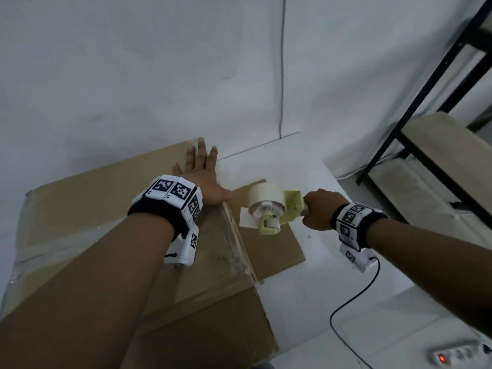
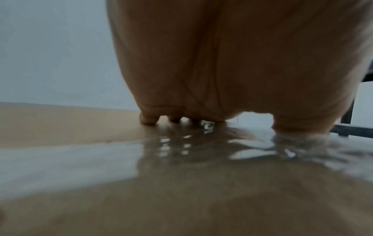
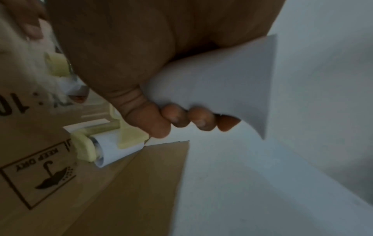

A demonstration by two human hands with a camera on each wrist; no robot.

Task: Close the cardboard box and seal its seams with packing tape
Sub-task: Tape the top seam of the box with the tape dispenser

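A large brown cardboard box (image 1: pixel 87 209) fills the left of the head view, its top flaps down and shiny clear tape (image 1: pixel 234 251) running along its right edge. My left hand (image 1: pixel 198 171) lies flat on the box top near the far right corner, fingers spread and straight; in the left wrist view its fingertips (image 2: pixel 148 119) touch the cardboard (image 2: pixel 60 127). My right hand (image 1: pixel 319 209) grips the handle of a pale yellow tape dispenser (image 1: pixel 274 209) with a roll of tape, held just right of the box. The right wrist view shows my fingers (image 3: pixel 175 116) curled round the white handle (image 3: pixel 222 87).
The box stands on a white table (image 1: pixel 306 262). A loose brown cardboard sheet (image 1: pixel 269 249) lies beside the box under the dispenser. A black cable (image 1: pixel 356 294) trails off the table's right side. A black metal shelf (image 1: pixel 426 145) stands at right, a power strip (image 1: pixel 458 355) at bottom right.
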